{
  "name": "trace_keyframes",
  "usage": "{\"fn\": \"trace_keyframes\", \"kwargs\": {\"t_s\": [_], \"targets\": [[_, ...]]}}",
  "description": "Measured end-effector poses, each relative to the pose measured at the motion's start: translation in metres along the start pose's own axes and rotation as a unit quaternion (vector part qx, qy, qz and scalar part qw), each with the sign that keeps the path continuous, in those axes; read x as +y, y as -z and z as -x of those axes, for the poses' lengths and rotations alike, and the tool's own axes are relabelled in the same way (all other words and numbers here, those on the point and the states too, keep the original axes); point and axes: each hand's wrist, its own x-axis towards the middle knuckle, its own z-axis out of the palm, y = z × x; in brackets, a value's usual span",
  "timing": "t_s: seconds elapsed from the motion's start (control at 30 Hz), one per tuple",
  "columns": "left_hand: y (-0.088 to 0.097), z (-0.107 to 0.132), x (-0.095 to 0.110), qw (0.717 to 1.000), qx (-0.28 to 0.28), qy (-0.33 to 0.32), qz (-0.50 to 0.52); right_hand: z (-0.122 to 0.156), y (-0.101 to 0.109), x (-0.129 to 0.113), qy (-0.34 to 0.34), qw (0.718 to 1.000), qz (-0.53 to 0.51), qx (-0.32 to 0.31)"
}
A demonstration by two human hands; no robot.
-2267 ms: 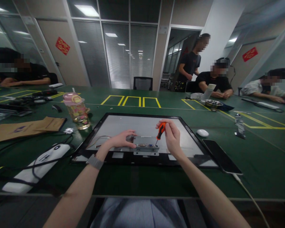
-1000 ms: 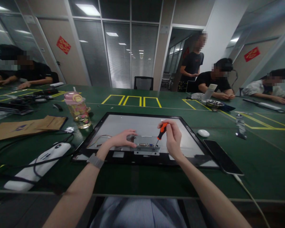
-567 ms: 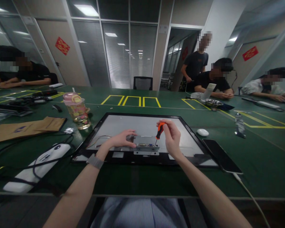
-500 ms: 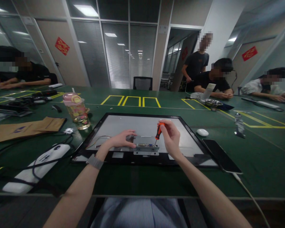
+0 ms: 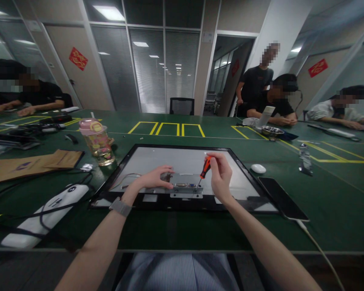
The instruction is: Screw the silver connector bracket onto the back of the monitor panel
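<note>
My right hand (image 5: 221,176) grips an orange and black screwdriver (image 5: 205,167) by its handle. The tool leans, its shaft pointing down at the right end of a metal bracket (image 5: 186,195) with video ports along it; whether the tip sits in a screw is too small to tell. My left hand (image 5: 153,178) is closed around the bracket's left end, thumb in front and fingers behind. Under both hands lies a flat display panel (image 5: 182,154) with a black frame and pale back. Thin wires (image 5: 124,178) rest on it left of my left hand.
A pink-lidded bottle (image 5: 96,141), a paper bag (image 5: 33,165) and a white power strip (image 5: 48,216) with cables lie left. On the right are a phone (image 5: 282,198), a white rounded case (image 5: 258,168) and a metal bowl (image 5: 272,132). Several people sit or stand beyond.
The screwdriver's handle has tilted further right, with my right hand shifting slightly right. My left hand stays on the bracket. The standing person at the back has moved a little right.
</note>
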Motion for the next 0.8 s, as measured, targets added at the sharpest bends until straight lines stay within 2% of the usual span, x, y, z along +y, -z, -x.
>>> {"fn": "trace_keyframes", "kwargs": {"t_s": [0.4, 0.67, 0.8], "targets": [[-0.0011, -0.0016, -0.0039, 1.000, 0.002, -0.002, -0.002, 0.0008, 0.0005, 0.0036, -0.010, 0.998, -0.036, -0.042], [-0.0018, -0.0029, -0.0056, 1.000, 0.000, -0.007, 0.001, -0.0015, 0.0007, 0.0053, 0.045, 0.999, 0.021, -0.015], [-0.0010, -0.0013, -0.0032, 1.000, -0.001, -0.009, -0.003, -0.0001, 0.0008, 0.0020, 0.025, 0.999, 0.012, -0.021]]}}
